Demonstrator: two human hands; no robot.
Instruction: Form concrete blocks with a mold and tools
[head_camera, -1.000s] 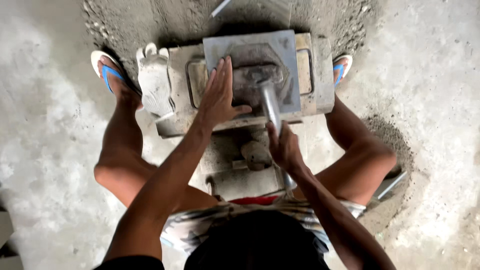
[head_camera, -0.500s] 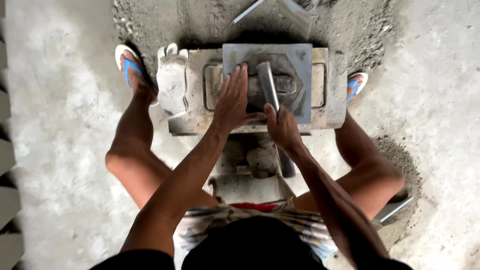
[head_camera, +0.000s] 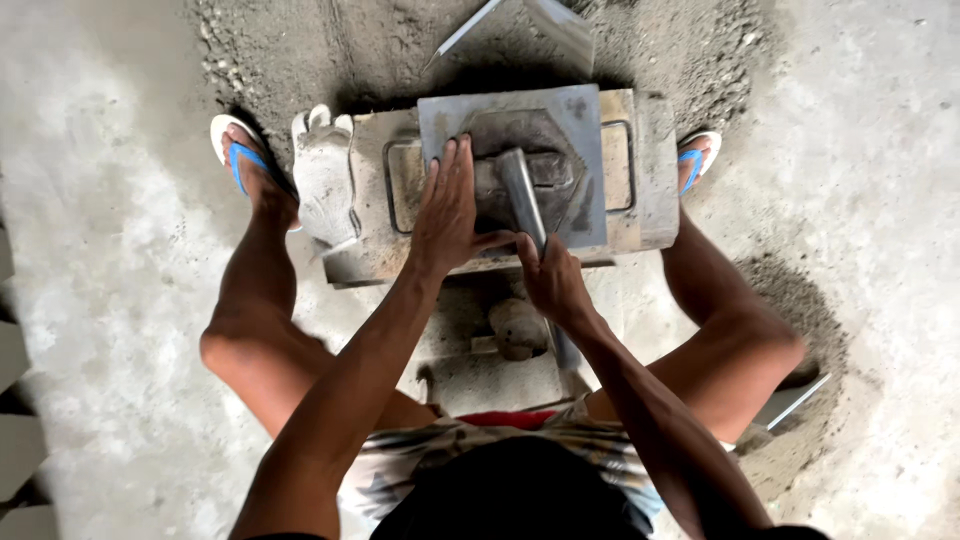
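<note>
Grey concrete floor (head_camera: 110, 200), dusted with sand, lies under a squatting person seen from above. At the far left, a foot in a blue-strapped sandal (head_camera: 240, 155). Just beside it, a dusty work glove (head_camera: 322, 175) lies against the left end of a rectangular metal mould box (head_camera: 655, 170). On the box sits a grey steel plate (head_camera: 580, 130) with a raised hexagonal centre. The left hand (head_camera: 447, 205) is spread flat, palm down, pressing the plate's left part; it grips nothing. To its right, a metal bar handle (head_camera: 520, 195) slants across the plate's middle. The right hand (head_camera: 552, 280) is wrapped around the lower end of this handle. At the far right, the second sandal (head_camera: 695, 160) touches the box.
</note>
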